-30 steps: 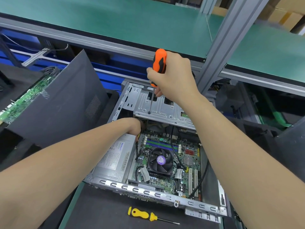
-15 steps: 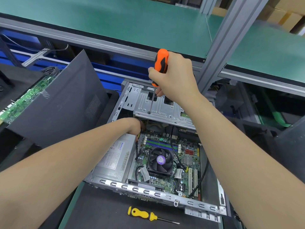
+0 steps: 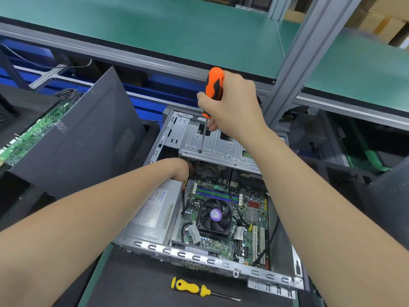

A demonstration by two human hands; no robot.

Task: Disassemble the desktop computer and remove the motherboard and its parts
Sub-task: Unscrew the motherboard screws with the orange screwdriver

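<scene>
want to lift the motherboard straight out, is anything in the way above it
Yes. The metal drive cage overhangs the far end of the motherboard, with the right hand holding the orange screwdriver down on it. Black cables cross over the board, and the left hand reaches in under the cage.

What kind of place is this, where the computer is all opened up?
Most likely an electronics repair or dismantling workshop: green-matted workbench shelves, an opened desktop computer, a loose circuit board to the left, and a right hand gripping an orange screwdriver.
</scene>
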